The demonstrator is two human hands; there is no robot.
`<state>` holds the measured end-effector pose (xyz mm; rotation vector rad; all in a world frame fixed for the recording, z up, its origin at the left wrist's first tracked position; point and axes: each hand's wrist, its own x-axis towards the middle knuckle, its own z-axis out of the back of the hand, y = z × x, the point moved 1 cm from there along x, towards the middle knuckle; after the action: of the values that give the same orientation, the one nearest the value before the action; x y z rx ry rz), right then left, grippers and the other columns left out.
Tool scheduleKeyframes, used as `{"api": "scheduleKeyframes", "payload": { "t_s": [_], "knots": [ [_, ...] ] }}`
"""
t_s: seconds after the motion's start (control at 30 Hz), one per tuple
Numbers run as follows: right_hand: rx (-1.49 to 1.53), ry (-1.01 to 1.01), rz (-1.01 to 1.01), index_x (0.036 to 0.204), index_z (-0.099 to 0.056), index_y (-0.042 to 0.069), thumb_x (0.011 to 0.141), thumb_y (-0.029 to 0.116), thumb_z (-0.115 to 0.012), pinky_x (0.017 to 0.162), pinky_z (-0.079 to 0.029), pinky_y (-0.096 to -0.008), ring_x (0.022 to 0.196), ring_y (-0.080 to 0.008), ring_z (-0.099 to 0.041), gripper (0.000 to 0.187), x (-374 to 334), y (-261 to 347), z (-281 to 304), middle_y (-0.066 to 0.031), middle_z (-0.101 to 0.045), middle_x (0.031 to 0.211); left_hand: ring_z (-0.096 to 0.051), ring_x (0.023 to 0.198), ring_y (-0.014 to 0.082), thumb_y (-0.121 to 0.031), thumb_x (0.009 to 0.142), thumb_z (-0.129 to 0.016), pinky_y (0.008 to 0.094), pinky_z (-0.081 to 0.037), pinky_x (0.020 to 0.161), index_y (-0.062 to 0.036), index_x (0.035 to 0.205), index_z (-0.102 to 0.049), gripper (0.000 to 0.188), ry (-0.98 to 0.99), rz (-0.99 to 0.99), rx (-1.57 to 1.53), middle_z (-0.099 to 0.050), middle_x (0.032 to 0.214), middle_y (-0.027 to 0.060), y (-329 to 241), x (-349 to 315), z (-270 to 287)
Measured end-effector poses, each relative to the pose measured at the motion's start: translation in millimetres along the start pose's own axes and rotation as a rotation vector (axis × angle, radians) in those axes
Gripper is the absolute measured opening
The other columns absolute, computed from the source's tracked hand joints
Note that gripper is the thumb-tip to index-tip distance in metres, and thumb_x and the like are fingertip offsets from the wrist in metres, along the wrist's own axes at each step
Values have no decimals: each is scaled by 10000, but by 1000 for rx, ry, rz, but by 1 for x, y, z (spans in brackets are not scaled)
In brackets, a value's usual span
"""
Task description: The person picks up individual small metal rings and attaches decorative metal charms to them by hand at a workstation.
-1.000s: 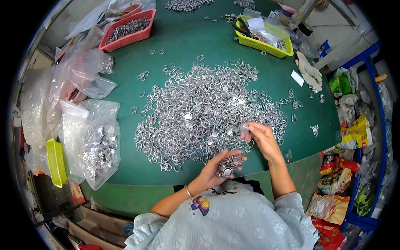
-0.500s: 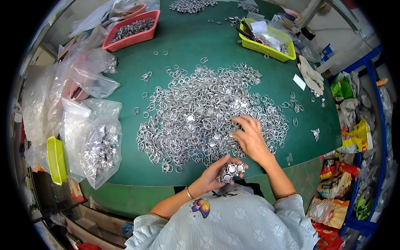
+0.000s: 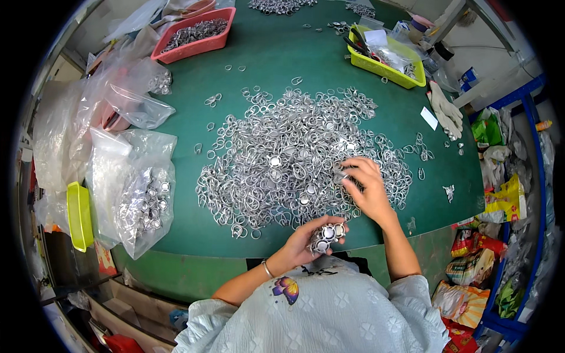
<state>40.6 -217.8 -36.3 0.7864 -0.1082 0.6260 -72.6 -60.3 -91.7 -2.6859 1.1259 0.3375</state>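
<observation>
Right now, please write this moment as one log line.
left hand: holds metal pieces | right hand: over ring pile, grip unclear | pile: on green table

Up at the green table's (image 3: pixel 276 53) far left sits a red basket (image 3: pixel 203 47); over at its far right, a yellow-green basket (image 3: pixel 388 72) with black handles (image 3: pixel 360 47) poking out. Down the table's right side, here's a pale glove (image 3: pixel 445 112), lying limp, a small white card (image 3: pixel 429 118) just beside it. Across at the table's left edge, crumpled clear plastic (image 3: pixel 62 132) sprawls, a narrow lime tray (image 3: pixel 77 215) near it. Off past the table's right edge: colourful packages, a yellow bag (image 3: pixel 507 203) among them.
</observation>
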Motion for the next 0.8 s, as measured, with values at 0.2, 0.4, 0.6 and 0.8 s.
{"api": "scheduleKeyframes", "payload": {
  "t_s": [0.2,0.4,0.6,0.8],
  "knots": [
    [812,-40,-525,1003,-561,-13,904,108,-566,682,-476,-245,728,-130,-606,156,-18,-16,-1,-99,-658,876,-616,917,190,-324,964,-409,285,-541,597,-39,1202,-515,386,-16,-20,-21,-582,1135,132,-4,2,-7],
    [1194,37,-664,1036,-512,28,902,86,-561,553,-422,-211,684,-112,-568,154,-21,-24,5,-76,-610,802,-596,925,224,-300,959,-410,281,-538,581,-42,1170,-525,353,-72,-21,3,-551,1148,153,-3,2,-3],
    [1241,-34,-591,1039,-526,27,852,24,-613,559,-401,-184,694,-66,-524,207,-17,-11,2,-30,-572,781,-628,932,188,-294,950,-439,288,-557,625,-44,1202,-520,364,-35,-20,21,-573,1178,137,-3,2,-1],
    [443,-114,-459,972,-598,18,714,44,-752,543,-389,-190,633,-33,-483,302,-18,-17,3,-13,-565,737,-628,931,188,-283,948,-441,283,-558,626,-43,1205,-521,361,-48,-17,23,-574,1176,136,-4,1,-3]
  ]
}}
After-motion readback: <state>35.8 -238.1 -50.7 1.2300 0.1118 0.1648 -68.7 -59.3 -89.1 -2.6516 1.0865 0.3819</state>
